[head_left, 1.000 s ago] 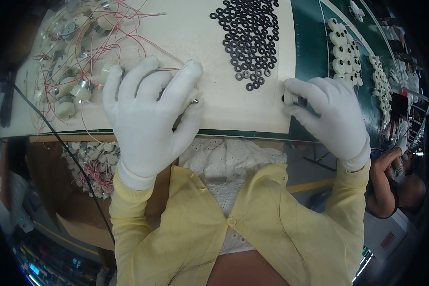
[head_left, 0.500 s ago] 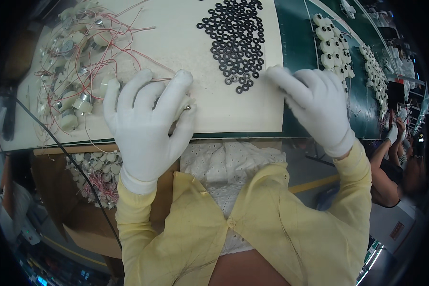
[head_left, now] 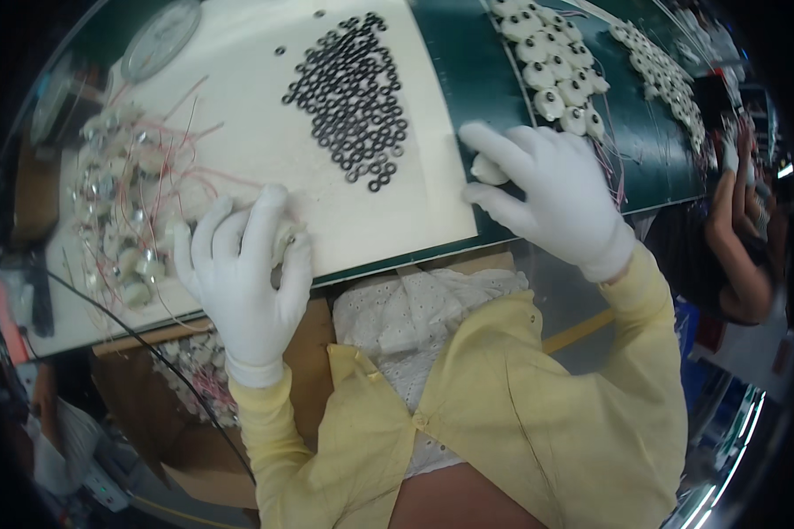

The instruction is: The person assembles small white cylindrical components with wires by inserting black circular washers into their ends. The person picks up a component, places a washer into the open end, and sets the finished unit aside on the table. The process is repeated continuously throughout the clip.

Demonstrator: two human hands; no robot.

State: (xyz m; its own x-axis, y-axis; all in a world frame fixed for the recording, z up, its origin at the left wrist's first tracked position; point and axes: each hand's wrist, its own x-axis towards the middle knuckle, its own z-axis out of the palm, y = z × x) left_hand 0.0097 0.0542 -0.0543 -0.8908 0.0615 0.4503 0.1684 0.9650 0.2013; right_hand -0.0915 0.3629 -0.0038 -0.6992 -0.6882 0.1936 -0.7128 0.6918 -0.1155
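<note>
My left hand point(head_left: 243, 278), in a white glove, is over the near edge of the white sheet. Its thumb and forefinger close on a small white motor point(head_left: 286, 238), mostly hidden by the fingers. My right hand point(head_left: 556, 198), gloved too, is above the green table strip right of the sheet. A rounded white motor body point(head_left: 489, 170) shows between its thumb and fingers. Many black rubber rings point(head_left: 353, 106) lie spread on the sheet between the hands. Beyond my right hand stand rows of white motors point(head_left: 551, 66) with black rings on top.
Loose motors with red wires point(head_left: 132, 194) are heaped at the left. A clear round lid point(head_left: 161, 40) lies at the far left. Below the table edge, a cardboard box point(head_left: 132, 414) holds more parts, and a black cable point(head_left: 141, 331) crosses it. Another person's arm point(head_left: 737, 247) shows at the right.
The view has swung to the right, so the rings and heap appear farther left. A white motor body now shows in my right fingers, where none was visible before. The left hand keeps its grip.
</note>
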